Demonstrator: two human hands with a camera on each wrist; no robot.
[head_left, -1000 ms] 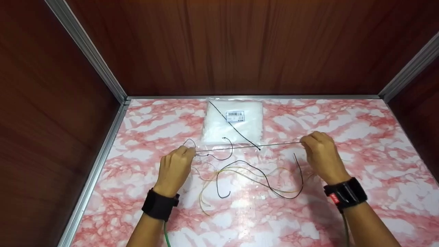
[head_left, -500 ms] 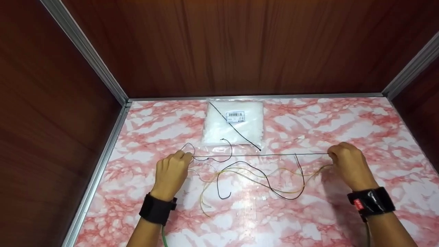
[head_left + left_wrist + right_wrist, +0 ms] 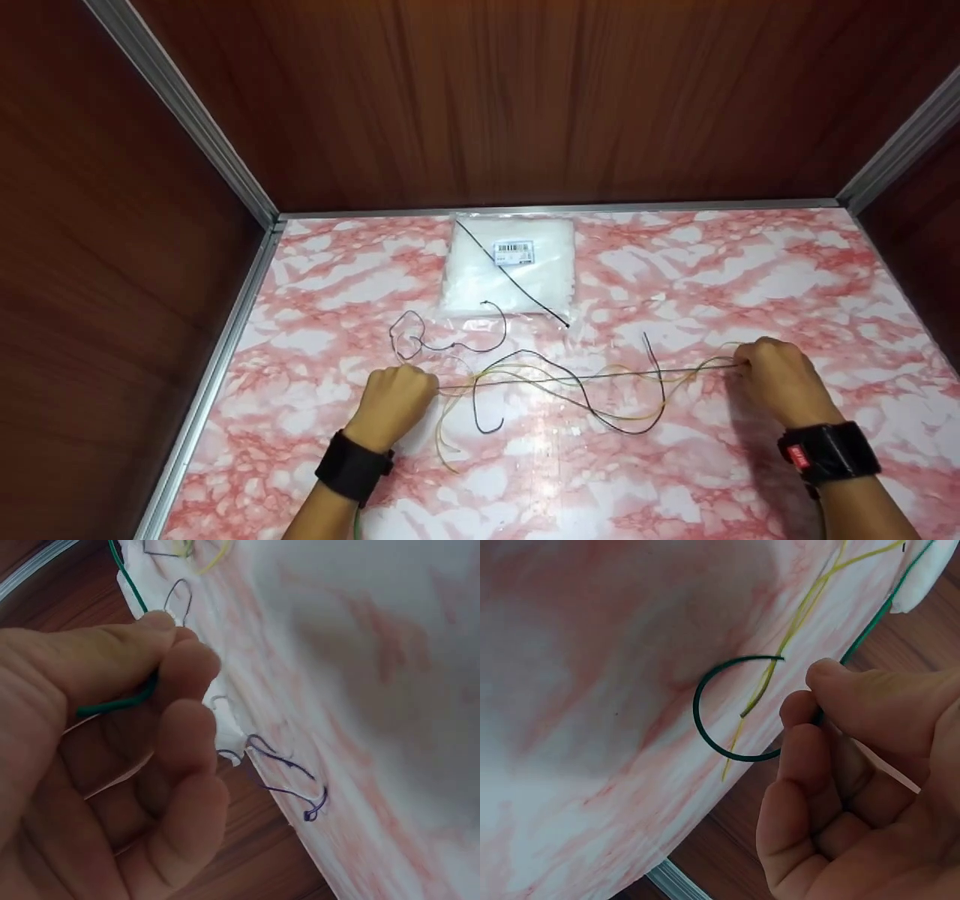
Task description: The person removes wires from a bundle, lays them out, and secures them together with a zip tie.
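Left hand (image 3: 394,394) and right hand (image 3: 780,379) each pinch one end of green wire (image 3: 585,375), stretched taut between grips above table (image 3: 750,285). Keep tension even; avoid snagging loose yellow wires (image 3: 525,371) beneath.

You cannot read the label (image 3: 514,253) on the white bag (image 3: 510,279) at upper centre of the head view; its print is too small. Your left hand (image 3: 105,765) runs off the left and bottom edges of its wrist view, where the marble surface (image 3: 390,652) blurs. Your right hand (image 3: 862,795) is cropped at the lower right edge.
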